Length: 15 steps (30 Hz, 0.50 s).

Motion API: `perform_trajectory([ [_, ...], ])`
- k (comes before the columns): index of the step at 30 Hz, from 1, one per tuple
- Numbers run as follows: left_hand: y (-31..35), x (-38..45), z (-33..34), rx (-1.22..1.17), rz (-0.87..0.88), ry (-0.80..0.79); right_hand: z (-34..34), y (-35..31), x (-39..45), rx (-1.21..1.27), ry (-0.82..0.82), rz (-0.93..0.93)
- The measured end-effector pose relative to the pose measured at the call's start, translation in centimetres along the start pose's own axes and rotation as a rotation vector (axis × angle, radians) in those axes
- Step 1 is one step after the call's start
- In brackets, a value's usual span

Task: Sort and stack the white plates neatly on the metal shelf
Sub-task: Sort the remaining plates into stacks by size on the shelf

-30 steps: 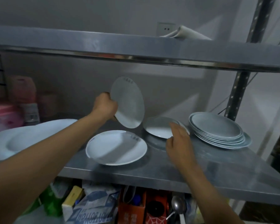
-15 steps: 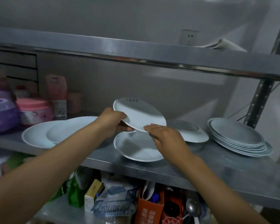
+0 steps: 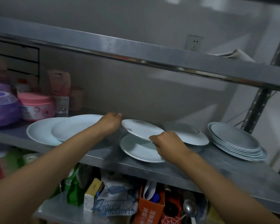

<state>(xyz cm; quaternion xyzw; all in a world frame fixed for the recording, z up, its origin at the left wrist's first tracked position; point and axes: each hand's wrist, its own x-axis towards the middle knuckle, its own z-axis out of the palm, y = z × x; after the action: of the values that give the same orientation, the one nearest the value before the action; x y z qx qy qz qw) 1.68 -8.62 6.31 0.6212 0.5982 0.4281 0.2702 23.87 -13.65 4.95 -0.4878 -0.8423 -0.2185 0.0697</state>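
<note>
at frame centre our left hand (image 3: 111, 122) and right hand (image 3: 166, 140) each grip an edge of a small white plate (image 3: 141, 128), held above another plate (image 3: 140, 151) on the metal shelf (image 3: 217, 172).

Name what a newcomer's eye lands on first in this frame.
Dead centre, the left hand and right hand hold a small white plate by opposite edges, just above a larger plate lying on the metal shelf. Next comes the neat plate stack at the shelf's right end, then two overlapping big plates on the left, beside a pink jar and a purple container.
</note>
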Motion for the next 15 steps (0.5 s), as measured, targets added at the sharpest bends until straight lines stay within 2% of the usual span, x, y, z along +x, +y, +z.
perform_trajectory([
  [4,0.0,-0.3,-0.4,0.041,0.044,-0.001,0.0,-0.5,0.1,-0.035,-0.060,-0.017],
  [9,0.8,-0.5,-0.1,0.168,0.089,-0.010,0.0,-0.9,0.6,0.081,-0.074,0.010],
  [15,1.4,-1.3,1.7,0.253,0.155,-0.119,0.6,-0.7,0.6,0.188,-0.172,0.041],
])
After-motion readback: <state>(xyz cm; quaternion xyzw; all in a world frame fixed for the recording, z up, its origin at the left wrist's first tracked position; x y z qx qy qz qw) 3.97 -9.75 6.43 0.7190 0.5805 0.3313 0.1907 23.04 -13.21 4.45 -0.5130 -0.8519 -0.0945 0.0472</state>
